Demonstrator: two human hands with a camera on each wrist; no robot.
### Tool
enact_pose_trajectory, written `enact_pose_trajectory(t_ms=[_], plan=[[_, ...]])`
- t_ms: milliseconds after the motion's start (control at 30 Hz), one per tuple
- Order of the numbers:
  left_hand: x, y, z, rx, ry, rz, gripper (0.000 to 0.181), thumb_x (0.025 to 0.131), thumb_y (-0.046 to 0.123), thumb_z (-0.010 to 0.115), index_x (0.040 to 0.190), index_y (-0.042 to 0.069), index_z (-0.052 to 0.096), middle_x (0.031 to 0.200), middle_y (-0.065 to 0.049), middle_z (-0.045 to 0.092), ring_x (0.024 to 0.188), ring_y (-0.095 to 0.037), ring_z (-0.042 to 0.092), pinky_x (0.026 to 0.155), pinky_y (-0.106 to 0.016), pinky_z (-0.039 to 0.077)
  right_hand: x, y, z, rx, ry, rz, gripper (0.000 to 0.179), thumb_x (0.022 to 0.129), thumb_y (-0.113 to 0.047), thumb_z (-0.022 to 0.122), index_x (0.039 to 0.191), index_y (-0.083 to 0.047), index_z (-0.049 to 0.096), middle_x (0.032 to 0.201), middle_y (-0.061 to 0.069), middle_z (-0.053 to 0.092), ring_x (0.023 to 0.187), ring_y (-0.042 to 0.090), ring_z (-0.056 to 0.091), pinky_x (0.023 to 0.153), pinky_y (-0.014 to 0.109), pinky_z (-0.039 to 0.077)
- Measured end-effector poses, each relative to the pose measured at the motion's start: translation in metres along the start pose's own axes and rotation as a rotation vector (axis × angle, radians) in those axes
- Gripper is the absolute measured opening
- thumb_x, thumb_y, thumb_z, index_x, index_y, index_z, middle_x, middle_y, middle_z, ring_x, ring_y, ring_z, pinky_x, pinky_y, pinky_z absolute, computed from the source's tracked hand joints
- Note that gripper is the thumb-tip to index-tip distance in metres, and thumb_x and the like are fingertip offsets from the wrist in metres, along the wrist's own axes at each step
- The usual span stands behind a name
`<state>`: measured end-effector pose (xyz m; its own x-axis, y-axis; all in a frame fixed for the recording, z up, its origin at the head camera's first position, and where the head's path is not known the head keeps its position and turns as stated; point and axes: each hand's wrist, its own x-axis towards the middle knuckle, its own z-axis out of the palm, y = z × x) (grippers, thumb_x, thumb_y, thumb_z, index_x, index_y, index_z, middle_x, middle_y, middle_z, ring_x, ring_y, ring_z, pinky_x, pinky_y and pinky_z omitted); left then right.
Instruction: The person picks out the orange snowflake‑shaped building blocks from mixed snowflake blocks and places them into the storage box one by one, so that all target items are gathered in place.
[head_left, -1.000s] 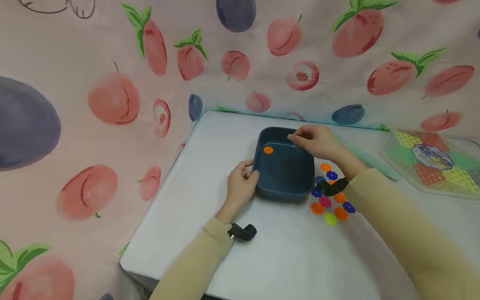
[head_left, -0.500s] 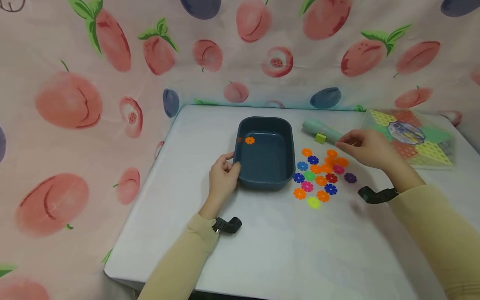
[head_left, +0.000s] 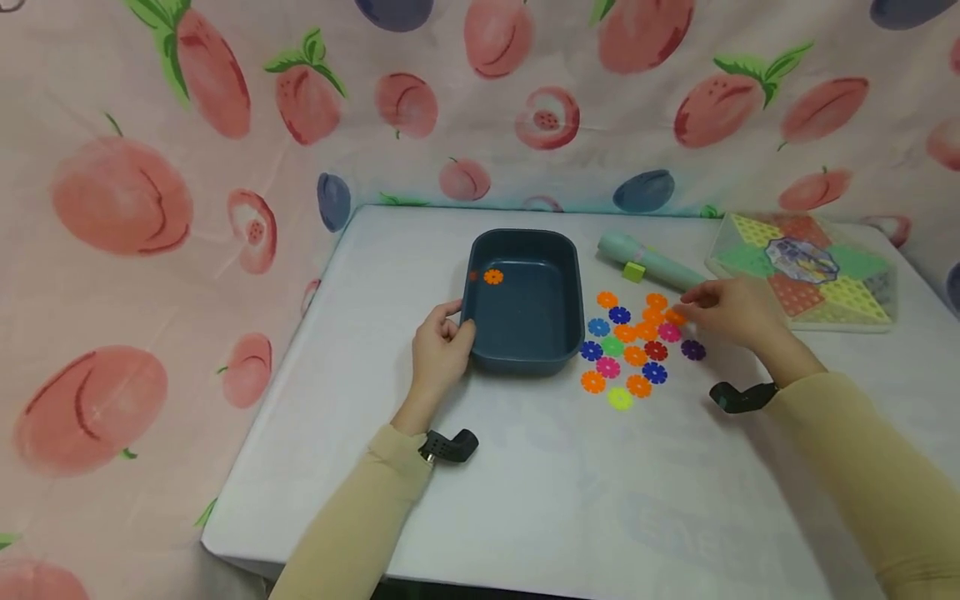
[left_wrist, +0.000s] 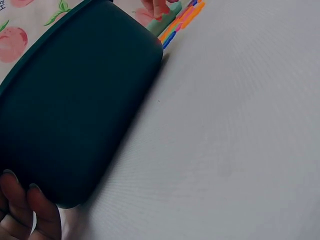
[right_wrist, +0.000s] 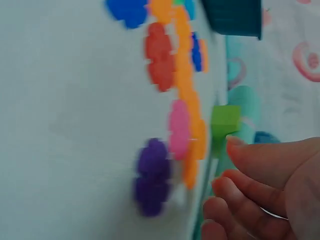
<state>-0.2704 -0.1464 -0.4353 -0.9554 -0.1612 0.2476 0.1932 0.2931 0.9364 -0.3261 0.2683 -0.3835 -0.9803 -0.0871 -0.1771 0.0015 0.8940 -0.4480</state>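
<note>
My left hand (head_left: 441,350) grips the left side of a dark blue rectangular plastic box (head_left: 525,365), thumb near its front left corner. In the left wrist view, fingertips meet the outer wall of the box (left_wrist: 80,100). One orange flower-shaped disc (head_left: 492,276) lies inside it. My right hand (head_left: 731,312) is over the right end of several loose flower discs, fingertips right by an orange disc (head_left: 675,317). In the right wrist view, thumb and index finger of this hand (right_wrist: 270,185) stand apart with nothing between them. A purple disc (head_left: 693,350) lies just below the hand.
Behind the discs lie a pale green tube (head_left: 660,267) and a small lime-green cube (head_left: 633,272). A clear case with a patterned, patchwork-like top (head_left: 802,267) lies at the back right. Fruit-printed cloth (head_left: 585,158) hangs behind the white table (head_left: 525,500).
My right hand has moved from over the box to the right, then down toward the discs. The left hand keeps its hold on the box. The head view has shifted.
</note>
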Motion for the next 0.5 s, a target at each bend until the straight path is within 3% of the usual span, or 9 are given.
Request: enact_pose_trajectory(t_ms=[200, 400, 500], plan=[[0.004, 0.002, -0.001, -0.001, 0.015, 0.001, 0.037, 0.092, 0.011, 0.063, 0.127, 0.000, 0.068, 0.061, 0.002, 0.051, 0.051, -0.013, 0.043, 0.050, -0.025, 0.034, 0.009, 0.006, 0.006, 0.087, -0.075, 0.076, 0.060, 0.096, -0.054, 0.067, 0.125, -0.002, 0.061, 0.108, 0.017, 0.062, 0.092, 0.032, 0.055, 0.073, 0.036, 0.049], [0.001, 0.004, -0.004, 0.002, 0.015, -0.010, 0.039, 0.091, 0.011, 0.062, 0.128, 0.001, 0.068, 0.061, 0.001, 0.050, 0.051, -0.013, 0.043, 0.050, -0.025, 0.033, 0.003, 0.010, 0.016, 0.158, -0.027, 0.066, 0.063, 0.096, -0.057, 0.064, 0.127, -0.002, 0.061, 0.112, 0.019, 0.061, 0.096, 0.033, 0.054, 0.077, 0.036, 0.048], [-0.003, 0.004, -0.005, -0.004, -0.018, -0.021, 0.038, 0.091, 0.010, 0.061, 0.128, 0.002, 0.068, 0.060, 0.001, 0.049, 0.051, -0.014, 0.043, 0.050, -0.025, 0.033, -0.008, 0.016, 0.024, 0.186, -0.012, 0.098, 0.065, 0.095, -0.058, 0.065, 0.127, -0.002, 0.061, 0.112, 0.018, 0.062, 0.095, 0.032, 0.055, 0.075, 0.033, 0.048]])
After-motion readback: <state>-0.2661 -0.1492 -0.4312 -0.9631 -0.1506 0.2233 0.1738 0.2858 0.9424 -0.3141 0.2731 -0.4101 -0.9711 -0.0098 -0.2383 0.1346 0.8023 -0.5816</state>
